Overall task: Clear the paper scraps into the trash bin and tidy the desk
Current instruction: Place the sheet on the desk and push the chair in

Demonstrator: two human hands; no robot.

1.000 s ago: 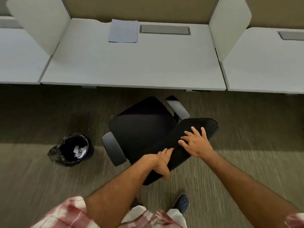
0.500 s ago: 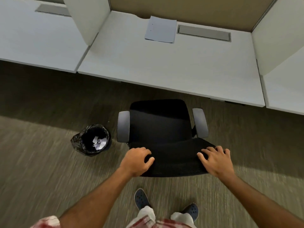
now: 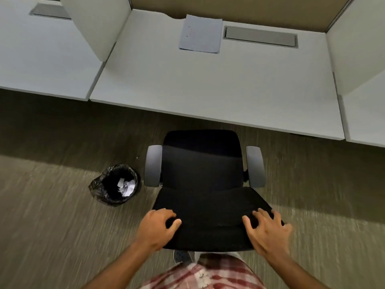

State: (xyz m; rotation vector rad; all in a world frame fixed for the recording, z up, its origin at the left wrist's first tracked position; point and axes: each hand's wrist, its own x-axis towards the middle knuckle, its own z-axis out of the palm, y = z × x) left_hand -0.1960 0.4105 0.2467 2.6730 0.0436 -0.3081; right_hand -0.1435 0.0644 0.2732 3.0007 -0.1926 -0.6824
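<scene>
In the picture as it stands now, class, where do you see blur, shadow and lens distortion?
Head view: the carpet is streaked with motion blur, strongest toward the lower corners; a dark shadow band lies on the floor along the desk edge, reaching the chair seat; the wide lens bends the desk edge and leans the dividers outward; the paper sheet stays fairly sharp.

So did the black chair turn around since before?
Yes. The black office chair swung from slanted to square with the white desk; its seat front now points straight at the desk edge, with both hands on its backrest.
</scene>
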